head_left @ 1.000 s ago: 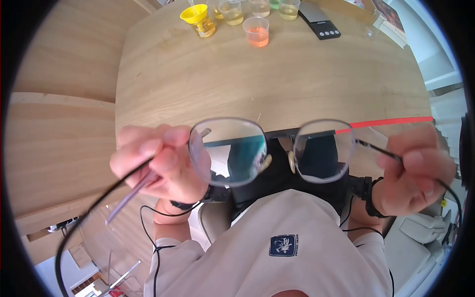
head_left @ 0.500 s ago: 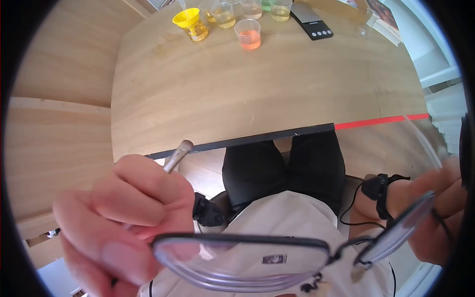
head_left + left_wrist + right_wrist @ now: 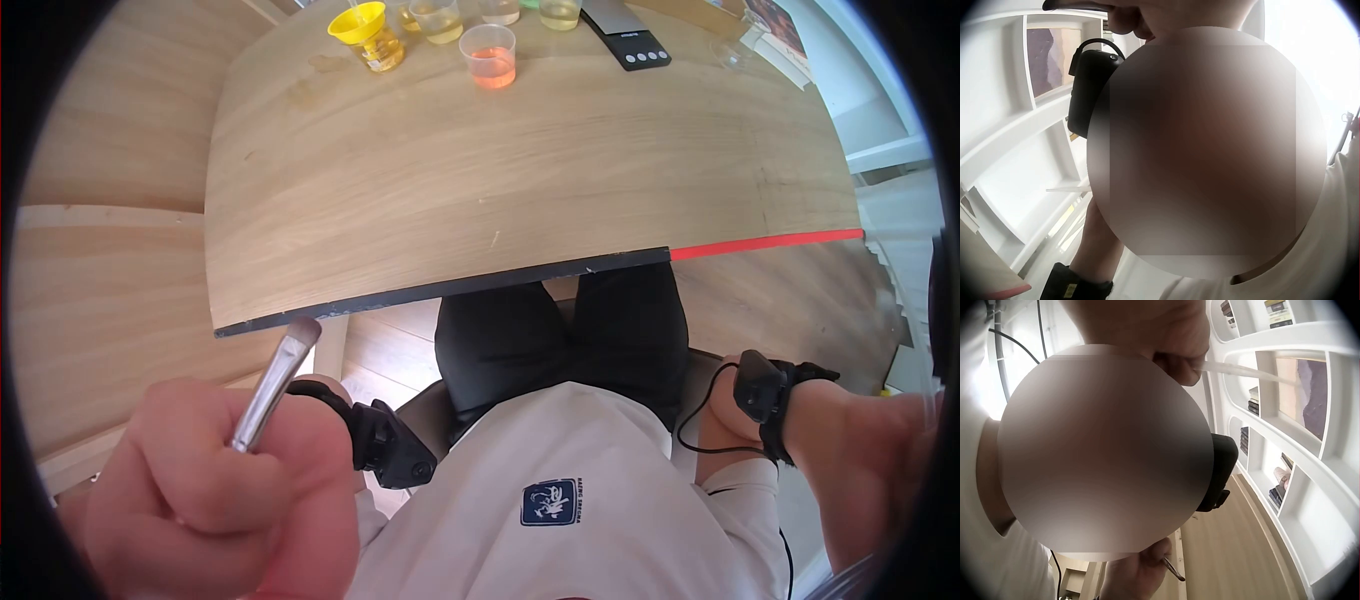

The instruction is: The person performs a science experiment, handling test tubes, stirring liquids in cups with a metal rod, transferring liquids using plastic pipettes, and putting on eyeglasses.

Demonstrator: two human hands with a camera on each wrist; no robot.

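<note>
In the head view my left hand (image 3: 230,490), raised at the lower left, holds a small flat brush (image 3: 268,385) with brown bristles and a silver ferrule. The brush points up past the table's front edge. My right hand (image 3: 885,450) is partly cut off at the right border. From its curled fingers a thin translucent plastic stick (image 3: 1247,372) juts out in the right wrist view. At the head view's lower right corner a clear curved edge of the glasses (image 3: 850,578) shows; the rest of them is hidden. Both hands are close to the blurred head area in the wrist views.
The wooden table (image 3: 500,170) has a black and red front edge. At its far side stand a yellow funnel (image 3: 358,22) on a container of yellow liquid, a cup of pink-orange liquid (image 3: 489,58), several other cups and a black scale (image 3: 640,50). White shelves (image 3: 1310,506) lie beyond.
The glasses, first held out before the camera by both hands, have come in toward the head and mostly left the head view. The left hand shows the brush more fully.
</note>
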